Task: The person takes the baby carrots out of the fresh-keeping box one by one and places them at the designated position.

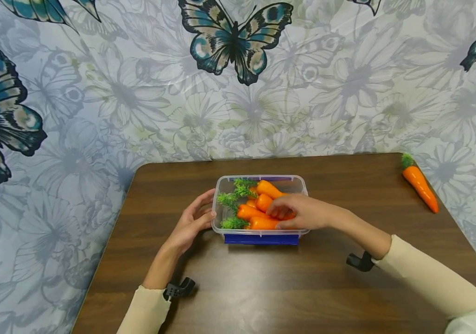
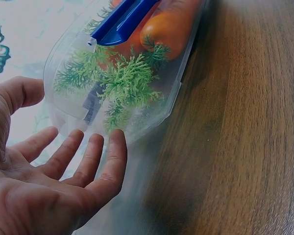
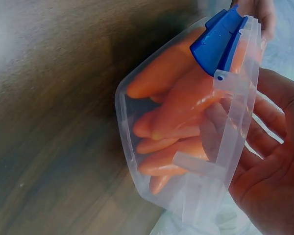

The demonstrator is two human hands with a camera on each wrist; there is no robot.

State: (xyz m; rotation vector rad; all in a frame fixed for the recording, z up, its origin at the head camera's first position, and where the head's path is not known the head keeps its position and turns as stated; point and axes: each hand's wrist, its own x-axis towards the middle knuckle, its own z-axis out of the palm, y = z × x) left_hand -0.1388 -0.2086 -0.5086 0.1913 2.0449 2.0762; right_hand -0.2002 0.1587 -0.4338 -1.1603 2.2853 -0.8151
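The fingers of the right hand [image 1: 304, 211] are bent down over the carrots [image 1: 260, 223] at about four o'clock inside the clear box [image 1: 238, 231]; whether they pinch one cannot be told, since thumb and fingertips are partly lost among the orange bodies. The fingers of the left hand [image 1: 188, 226] are spread and gently curved at the box's nine o'clock side, thumb at the rim, bracing rather than gripping, it seems. Judged from how things lie, the work of handling carrots with this box is well along toward a full box: several carrots share it, their green tufts [image 1: 232, 223] toward nine o'clock and tips toward three, though overlap prevents a sure count. What remains apart is one loose carrot [image 1: 420, 188], well away from the box, a shade above three o'clock beside the tabletop's edge. No lid covers the box, and the blue latch [image 1: 260, 239] hangs down at six o'clock, so closing is not done. Upright box walls and the crowded carrots hem in the right hand most. Beyond that are black wrist straps [image 1: 360, 262], the bare brown tabletop [image 1: 263, 287] toward six o'clock, and at twelve a butterfly-patterned wall covering [image 1: 129, 97], none of them obstructing.
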